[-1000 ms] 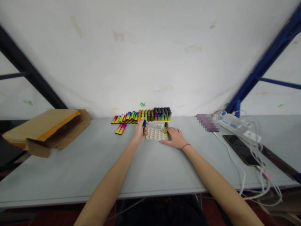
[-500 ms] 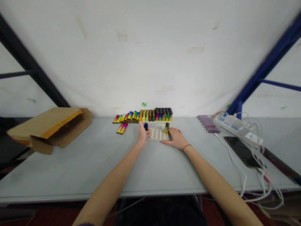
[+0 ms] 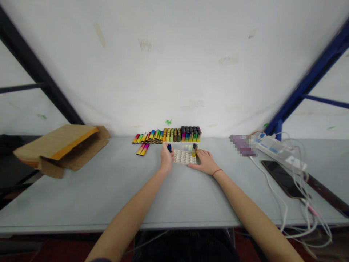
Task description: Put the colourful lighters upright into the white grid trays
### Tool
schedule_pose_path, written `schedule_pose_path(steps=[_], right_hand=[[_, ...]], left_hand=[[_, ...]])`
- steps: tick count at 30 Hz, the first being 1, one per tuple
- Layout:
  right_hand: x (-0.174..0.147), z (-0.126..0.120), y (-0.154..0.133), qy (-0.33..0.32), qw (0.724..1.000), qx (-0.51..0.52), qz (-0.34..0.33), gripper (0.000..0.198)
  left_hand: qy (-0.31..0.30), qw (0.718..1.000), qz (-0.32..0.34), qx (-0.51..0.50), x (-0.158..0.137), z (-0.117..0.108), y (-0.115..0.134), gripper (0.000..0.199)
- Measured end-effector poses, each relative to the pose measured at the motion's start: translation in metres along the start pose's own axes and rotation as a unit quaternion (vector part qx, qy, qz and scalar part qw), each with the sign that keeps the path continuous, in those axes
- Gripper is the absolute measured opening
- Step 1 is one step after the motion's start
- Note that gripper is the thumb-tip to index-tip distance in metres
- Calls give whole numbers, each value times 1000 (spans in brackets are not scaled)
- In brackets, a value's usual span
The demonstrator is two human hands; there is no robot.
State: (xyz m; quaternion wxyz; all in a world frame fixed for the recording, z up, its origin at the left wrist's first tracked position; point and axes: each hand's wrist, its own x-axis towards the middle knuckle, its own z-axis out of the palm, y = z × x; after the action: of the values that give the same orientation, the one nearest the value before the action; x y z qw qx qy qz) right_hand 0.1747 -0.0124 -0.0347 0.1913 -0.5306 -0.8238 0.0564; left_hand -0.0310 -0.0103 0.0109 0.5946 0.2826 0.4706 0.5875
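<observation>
Our white tray [image 3: 184, 157], a grid of rounded pockets, bears a glossy yellow cylinder [image 3: 194, 150] upright at its far right corner; at the tray's left end our left hand [image 3: 166, 157] has its fingers wrapped round a blue cylinder [image 3: 169, 147]; our right hand [image 3: 205, 162] rests at the tray's right end, but we cannot tell whether its fingers grip anything; behind the tray stand packed black-topped cylinders [image 3: 191, 134]; far left of it gapes a cardboard package [image 3: 60, 143], contents hidden.
</observation>
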Motion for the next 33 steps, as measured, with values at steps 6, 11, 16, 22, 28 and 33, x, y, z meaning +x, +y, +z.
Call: schedule_pose_path(steps=[6, 11, 16, 22, 28, 33], right_hand=[[0, -1, 0, 0, 1000, 2, -4, 77], [0, -3, -1, -3, 1000, 2, 0, 76], [0, -2, -2, -3, 1000, 3, 0, 78], [0, 0, -1, 8, 1000, -2, -2, 80], [-1, -1, -2, 5, 1000, 3, -8, 74], [-1, -1, -2, 8, 1000, 5, -7, 71]], left_hand=[[52, 998, 26, -16, -1, 0, 3, 40], [9, 1000, 16, 6, 1, 3, -1, 43], [-82, 978, 141, 133, -7, 7, -14, 29], [-153, 871, 345, 313, -12, 10, -24, 16], [-206, 843, 335, 368, -8, 12, -30, 22], [-188, 791, 343, 471, -11, 15, -31, 24]])
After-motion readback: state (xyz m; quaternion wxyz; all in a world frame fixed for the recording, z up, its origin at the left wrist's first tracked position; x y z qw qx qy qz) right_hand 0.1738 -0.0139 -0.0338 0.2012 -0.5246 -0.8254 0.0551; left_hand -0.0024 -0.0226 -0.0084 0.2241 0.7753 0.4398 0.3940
